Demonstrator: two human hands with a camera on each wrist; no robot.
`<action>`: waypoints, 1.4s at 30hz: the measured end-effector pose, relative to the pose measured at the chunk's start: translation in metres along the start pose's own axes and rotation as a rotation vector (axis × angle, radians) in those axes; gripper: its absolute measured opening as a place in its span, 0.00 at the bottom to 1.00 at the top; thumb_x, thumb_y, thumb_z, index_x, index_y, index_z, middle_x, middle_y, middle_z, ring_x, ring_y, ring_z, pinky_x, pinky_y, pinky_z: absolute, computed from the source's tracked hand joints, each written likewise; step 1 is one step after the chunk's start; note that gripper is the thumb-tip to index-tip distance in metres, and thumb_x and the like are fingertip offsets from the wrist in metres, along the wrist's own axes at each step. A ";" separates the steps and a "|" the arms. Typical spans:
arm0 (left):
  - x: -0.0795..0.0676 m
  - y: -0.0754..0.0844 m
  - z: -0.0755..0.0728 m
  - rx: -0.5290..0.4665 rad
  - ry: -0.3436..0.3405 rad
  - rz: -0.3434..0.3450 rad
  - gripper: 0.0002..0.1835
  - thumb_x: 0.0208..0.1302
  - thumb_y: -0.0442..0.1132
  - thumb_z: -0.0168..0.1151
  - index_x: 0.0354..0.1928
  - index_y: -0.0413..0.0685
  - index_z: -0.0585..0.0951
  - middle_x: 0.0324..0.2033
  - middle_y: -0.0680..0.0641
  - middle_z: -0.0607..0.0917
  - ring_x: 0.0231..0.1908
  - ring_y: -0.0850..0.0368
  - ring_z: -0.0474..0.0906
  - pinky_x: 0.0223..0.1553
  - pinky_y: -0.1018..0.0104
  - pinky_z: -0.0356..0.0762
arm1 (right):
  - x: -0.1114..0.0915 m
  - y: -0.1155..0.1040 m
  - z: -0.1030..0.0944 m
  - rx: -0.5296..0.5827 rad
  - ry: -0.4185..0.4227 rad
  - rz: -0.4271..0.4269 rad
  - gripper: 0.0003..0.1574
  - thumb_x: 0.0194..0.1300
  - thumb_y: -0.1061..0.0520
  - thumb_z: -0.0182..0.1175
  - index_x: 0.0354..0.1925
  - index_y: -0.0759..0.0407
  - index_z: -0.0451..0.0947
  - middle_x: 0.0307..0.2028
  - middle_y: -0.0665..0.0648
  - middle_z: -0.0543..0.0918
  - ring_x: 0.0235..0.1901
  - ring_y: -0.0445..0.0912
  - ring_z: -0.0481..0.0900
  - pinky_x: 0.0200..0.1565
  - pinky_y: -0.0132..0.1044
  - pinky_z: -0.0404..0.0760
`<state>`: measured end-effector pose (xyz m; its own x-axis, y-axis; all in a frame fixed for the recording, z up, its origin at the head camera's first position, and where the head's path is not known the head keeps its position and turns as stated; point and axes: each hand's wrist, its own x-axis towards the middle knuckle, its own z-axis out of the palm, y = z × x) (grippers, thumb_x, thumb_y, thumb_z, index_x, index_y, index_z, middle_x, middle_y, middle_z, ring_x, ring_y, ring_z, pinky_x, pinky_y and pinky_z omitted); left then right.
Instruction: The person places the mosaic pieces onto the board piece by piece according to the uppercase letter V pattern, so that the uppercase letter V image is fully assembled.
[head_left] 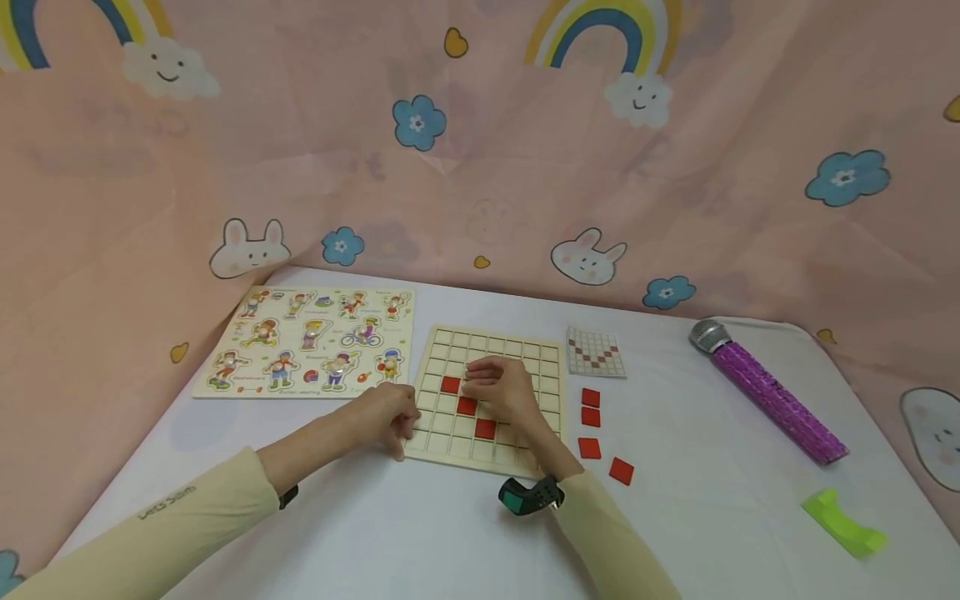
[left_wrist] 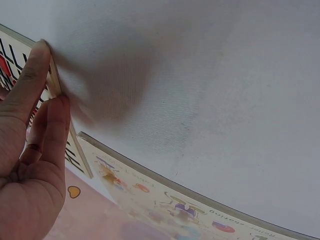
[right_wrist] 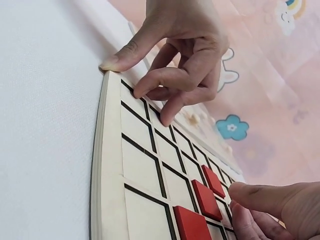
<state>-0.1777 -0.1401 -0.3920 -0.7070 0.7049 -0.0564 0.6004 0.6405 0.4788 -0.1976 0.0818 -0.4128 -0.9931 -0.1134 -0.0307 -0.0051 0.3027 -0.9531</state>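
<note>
The left hand [head_left: 384, 414] pinches a corner of the grid board [head_left: 442, 422], which lies on the worktop [head_left: 360, 517]. The right hand [head_left: 507, 392] hides part of it, beside three red tiles [head_left: 467, 406]; one cannot tell whether its fingers hold anything.

This looks like a kids' play corner: pink cloth [head_left: 480, 183] with rainbows [head_left: 632, 35] and bunnies [head_left: 588, 258] hangs behind the surface [head_left: 712, 508], and a picture puzzle [head_left: 303, 342] lies at its far left corner.
</note>
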 end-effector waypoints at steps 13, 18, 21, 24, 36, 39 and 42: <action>-0.003 0.003 -0.001 -0.017 0.005 -0.006 0.17 0.31 0.30 0.80 0.16 0.46 0.75 0.23 0.56 0.71 0.24 0.65 0.66 0.25 0.74 0.67 | -0.020 0.011 -0.050 -0.006 0.056 0.054 0.21 0.56 0.67 0.67 0.49 0.69 0.78 0.44 0.65 0.83 0.41 0.49 0.84 0.44 0.32 0.80; -0.004 0.002 -0.001 -0.028 0.015 -0.004 0.17 0.31 0.29 0.80 0.16 0.46 0.76 0.23 0.56 0.71 0.24 0.65 0.66 0.25 0.74 0.67 | -0.028 0.018 -0.074 -0.015 0.070 0.068 0.22 0.58 0.66 0.66 0.51 0.69 0.77 0.47 0.66 0.82 0.43 0.49 0.83 0.43 0.29 0.79; -0.003 0.002 -0.001 -0.027 0.015 -0.006 0.17 0.32 0.29 0.80 0.16 0.46 0.75 0.23 0.56 0.71 0.24 0.66 0.66 0.25 0.74 0.68 | -0.034 0.022 -0.091 -0.037 0.083 0.075 0.23 0.58 0.65 0.66 0.53 0.69 0.76 0.48 0.67 0.81 0.44 0.50 0.82 0.44 0.28 0.79; -0.003 0.003 -0.001 -0.027 0.013 -0.004 0.17 0.32 0.30 0.79 0.16 0.46 0.75 0.24 0.56 0.71 0.24 0.66 0.65 0.25 0.74 0.67 | -0.042 0.024 -0.106 -0.072 0.100 0.107 0.24 0.61 0.62 0.65 0.55 0.67 0.75 0.49 0.65 0.81 0.46 0.50 0.81 0.44 0.30 0.79; -0.004 0.004 -0.003 -0.028 0.011 0.001 0.17 0.32 0.30 0.80 0.16 0.46 0.75 0.24 0.56 0.71 0.24 0.66 0.65 0.26 0.74 0.67 | -0.077 0.039 -0.153 -0.329 0.113 0.070 0.23 0.63 0.57 0.64 0.55 0.63 0.75 0.49 0.62 0.82 0.49 0.53 0.79 0.46 0.24 0.76; -0.003 0.004 -0.003 -0.032 0.011 0.006 0.17 0.32 0.30 0.80 0.16 0.46 0.75 0.23 0.56 0.71 0.24 0.65 0.65 0.26 0.74 0.67 | -0.086 0.044 -0.161 -0.347 0.121 0.056 0.23 0.63 0.55 0.64 0.54 0.63 0.76 0.48 0.61 0.82 0.48 0.51 0.80 0.44 0.21 0.74; -0.002 0.004 -0.002 -0.031 0.013 0.017 0.17 0.32 0.31 0.80 0.16 0.46 0.75 0.23 0.56 0.71 0.24 0.66 0.65 0.26 0.74 0.67 | -0.096 0.049 -0.167 -0.339 0.116 0.039 0.23 0.62 0.55 0.65 0.53 0.65 0.76 0.47 0.62 0.82 0.45 0.45 0.80 0.43 0.21 0.75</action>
<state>-0.1743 -0.1395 -0.3880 -0.7017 0.7115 -0.0372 0.6004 0.6187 0.5067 -0.1224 0.2658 -0.4065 -0.9999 0.0071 -0.0122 0.0140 0.6035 -0.7972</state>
